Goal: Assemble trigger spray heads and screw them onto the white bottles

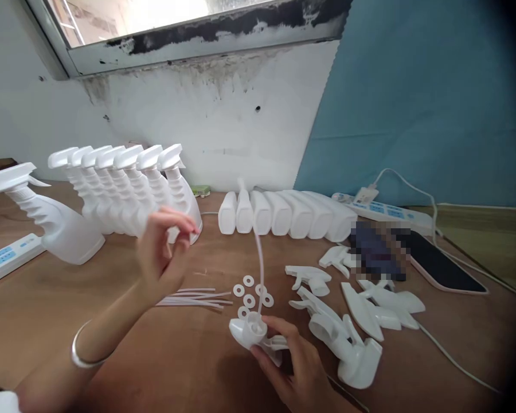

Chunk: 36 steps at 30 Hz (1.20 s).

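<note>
My right hand [298, 358] grips a white trigger spray head [241, 331] just above the table, its round collar facing up. A thin translucent dip tube [260, 269] stands up out of that collar, slightly bowed. Raised to the left, my left hand [165, 252] has loosely curled fingers with a gap at the thumb, and nothing shows in it. Below it lie several loose tubes [198, 299]. Several white ring washers [249, 300] are scattered just beyond the held spray head. More white spray heads [327, 327] lie in a pile right of my right hand.
Assembled white spray bottles [131, 189] stand in a row at the back left, with another bottle [71, 226] nearer. White bottles [279, 212] lie side by side by the wall. Power strips [395, 215], a phone [447, 264], a pixelated item [378, 249] and cables occupy the sides.
</note>
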Motion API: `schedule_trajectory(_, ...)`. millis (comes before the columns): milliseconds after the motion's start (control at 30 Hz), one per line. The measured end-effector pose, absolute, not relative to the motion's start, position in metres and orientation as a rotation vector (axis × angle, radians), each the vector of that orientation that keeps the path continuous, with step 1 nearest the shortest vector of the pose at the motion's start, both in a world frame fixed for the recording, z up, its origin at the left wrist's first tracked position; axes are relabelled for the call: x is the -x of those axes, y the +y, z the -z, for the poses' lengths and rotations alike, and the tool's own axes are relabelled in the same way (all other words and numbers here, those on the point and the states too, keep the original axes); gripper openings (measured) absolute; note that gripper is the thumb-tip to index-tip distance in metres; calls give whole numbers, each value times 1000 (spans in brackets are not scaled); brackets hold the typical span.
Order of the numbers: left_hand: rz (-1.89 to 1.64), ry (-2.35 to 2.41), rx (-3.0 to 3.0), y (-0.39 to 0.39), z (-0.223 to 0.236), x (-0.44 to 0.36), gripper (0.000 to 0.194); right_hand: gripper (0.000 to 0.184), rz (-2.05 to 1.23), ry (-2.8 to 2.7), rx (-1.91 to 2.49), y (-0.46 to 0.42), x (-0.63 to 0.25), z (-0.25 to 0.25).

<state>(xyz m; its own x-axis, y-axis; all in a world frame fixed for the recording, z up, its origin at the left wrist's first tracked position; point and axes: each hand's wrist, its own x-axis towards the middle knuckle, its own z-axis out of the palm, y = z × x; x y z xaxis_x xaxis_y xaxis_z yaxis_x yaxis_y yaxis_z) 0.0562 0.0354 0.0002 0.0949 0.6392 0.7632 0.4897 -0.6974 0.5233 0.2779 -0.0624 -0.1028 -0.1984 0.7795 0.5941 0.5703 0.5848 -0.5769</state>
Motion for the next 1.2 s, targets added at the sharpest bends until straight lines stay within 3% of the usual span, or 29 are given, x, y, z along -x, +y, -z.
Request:
schedule_trajectory(67, -1540, 1294, -2127, 64, 28, -72, 12, 26, -319, -1815, 1147, -64, -280, 101)
schedule_trajectory(233, -1299, 1549, -2028, 101, 100, -99, 54, 25, -405, -1722, 1175, -62, -282, 101)
schedule_trajectory(400, -1300, 1559, -2081, 130, 104, -106, 88, 26, -454, -1727, 1163, -63, -283, 102)
schedule_trajectory(833, -1318, 1509, -2197, 145, 91, -104, 87, 21, -488, -1746, 1192, -64, -282, 100)
schedule_trajectory(1067, -1259, 1651, -2130, 89, 89, -72, 84, 21, -452, -1737, 1166, -65, -280, 98)
schedule_trajectory(1200, -1441, 1633, -2080, 48, 80, -47, 99, 26, -588, -1688, 1178, -66, -280, 98)
